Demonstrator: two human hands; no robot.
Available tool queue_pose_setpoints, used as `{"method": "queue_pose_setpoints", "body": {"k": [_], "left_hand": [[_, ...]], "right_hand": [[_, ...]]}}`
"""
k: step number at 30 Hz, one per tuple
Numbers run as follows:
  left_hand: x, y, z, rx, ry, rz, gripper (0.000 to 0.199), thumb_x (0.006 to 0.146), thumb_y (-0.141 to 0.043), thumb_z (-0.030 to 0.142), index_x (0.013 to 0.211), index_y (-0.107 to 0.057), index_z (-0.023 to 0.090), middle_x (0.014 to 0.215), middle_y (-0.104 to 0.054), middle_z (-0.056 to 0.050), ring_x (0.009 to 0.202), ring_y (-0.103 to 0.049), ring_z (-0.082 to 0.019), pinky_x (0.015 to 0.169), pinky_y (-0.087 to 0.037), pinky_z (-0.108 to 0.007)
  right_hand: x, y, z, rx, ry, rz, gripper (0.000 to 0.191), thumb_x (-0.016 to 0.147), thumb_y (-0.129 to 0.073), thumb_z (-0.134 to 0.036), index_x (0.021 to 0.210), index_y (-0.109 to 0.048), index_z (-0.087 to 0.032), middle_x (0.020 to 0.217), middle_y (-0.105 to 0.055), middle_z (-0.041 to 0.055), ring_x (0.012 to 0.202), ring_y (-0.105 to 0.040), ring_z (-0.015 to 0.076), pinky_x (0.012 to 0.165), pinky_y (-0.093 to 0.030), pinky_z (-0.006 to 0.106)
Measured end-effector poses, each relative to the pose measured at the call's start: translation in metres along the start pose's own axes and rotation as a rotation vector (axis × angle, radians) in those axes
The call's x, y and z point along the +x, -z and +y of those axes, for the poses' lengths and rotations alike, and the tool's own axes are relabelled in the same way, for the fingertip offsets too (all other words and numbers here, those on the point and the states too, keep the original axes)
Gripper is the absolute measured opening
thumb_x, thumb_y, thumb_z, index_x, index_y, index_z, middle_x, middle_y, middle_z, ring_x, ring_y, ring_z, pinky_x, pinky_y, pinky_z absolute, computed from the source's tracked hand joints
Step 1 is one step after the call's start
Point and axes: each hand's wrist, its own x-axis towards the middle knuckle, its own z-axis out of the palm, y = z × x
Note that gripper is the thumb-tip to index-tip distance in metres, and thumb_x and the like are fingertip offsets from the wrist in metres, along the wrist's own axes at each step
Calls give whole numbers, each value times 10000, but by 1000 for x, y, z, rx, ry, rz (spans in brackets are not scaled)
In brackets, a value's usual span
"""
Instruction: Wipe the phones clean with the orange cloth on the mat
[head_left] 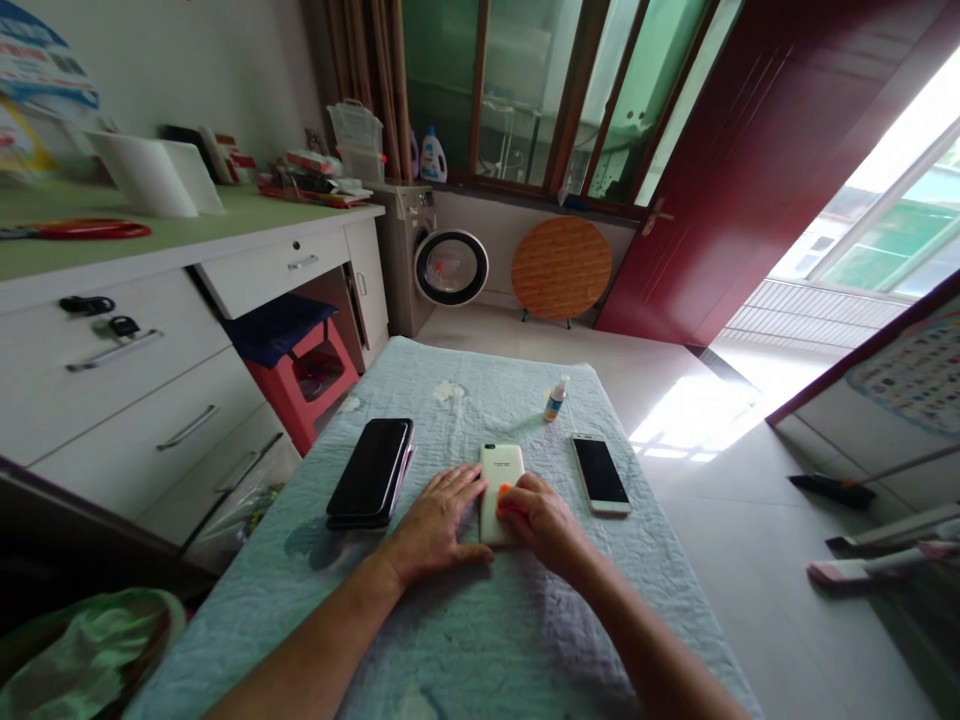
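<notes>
A white phone (492, 500) with "honor" on its back lies face down in the middle of the covered table. My left hand (442, 520) rests flat along its left edge, fingers stretched out and touching it. Pinched in my right hand (544, 515) is a small orange cloth or pad (504, 497), pressed on the phone's back; its exact kind is unclear. To the right lies a second phone (601, 475), dark screen up. A stack of dark phones (373, 470) sits to the left. Behind stands a small spray bottle (556, 399) with a white top.
A pale blue quilted cloth (465, 375) covers the table. On the left are a white drawer desk (142, 370) and a red stool (315, 385). Farther back stand a washing machine (401, 255) with its door open and a round wooden tabletop (562, 268).
</notes>
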Motion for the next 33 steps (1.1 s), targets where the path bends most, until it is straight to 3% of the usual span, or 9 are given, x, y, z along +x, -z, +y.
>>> {"method": "queue_pose_setpoints", "body": {"k": [8,14,22,27,31,33], "left_hand": [[1,1,5,23,30,18,898,732,-600,745,1407,-434,178,1509,-367,-151,1394,-323,-319,1151,-219,-487],[1,1,5,8,32,28,885,740,-626,703,1410,-434,160,1507,-370,-157,1392,-322,-329,1155,-212,-493],[0,1,6,13,46,16,899,737,-613,724,1398,-451,135,1493,-378,-191,1392,-322,-341,1151,-221,-504],[1,0,6,28,50,15,861,734,-643,684,1382,-470,144,1483,-393,-194,1387,-332,-344,1142,-235,-515],[2,-1,7,24,53,45,828,729,-659,655,1363,-487,151,1472,-411,-191,1373,-356,-348,1135,-249,-519],[3,-1,7,19,49,56,830,726,-656,662,1361,-486,155,1470,-416,-188,1372,-359,-347,1134,-247,-521]], "right_hand": [[47,2,32,-94,-124,115,133,856,-581,-113,867,-679,-203,860,-564,19,851,-538,150,794,-388,239],[58,-1,38,-109,-219,178,129,889,-550,-168,875,-671,-207,849,-564,23,827,-551,152,764,-385,235],[23,3,29,-85,-222,92,125,907,-537,-211,898,-660,-188,865,-595,35,816,-566,150,754,-392,238],[-10,18,9,-38,-190,-35,124,854,-551,-147,877,-669,-179,877,-630,40,800,-583,145,718,-396,232],[-21,35,-7,21,-138,-172,169,781,-563,-91,827,-691,-192,829,-663,22,770,-599,144,701,-408,233],[-20,39,-8,68,-133,-124,174,780,-558,-98,820,-695,-199,820,-674,18,763,-608,148,706,-423,240]]}}
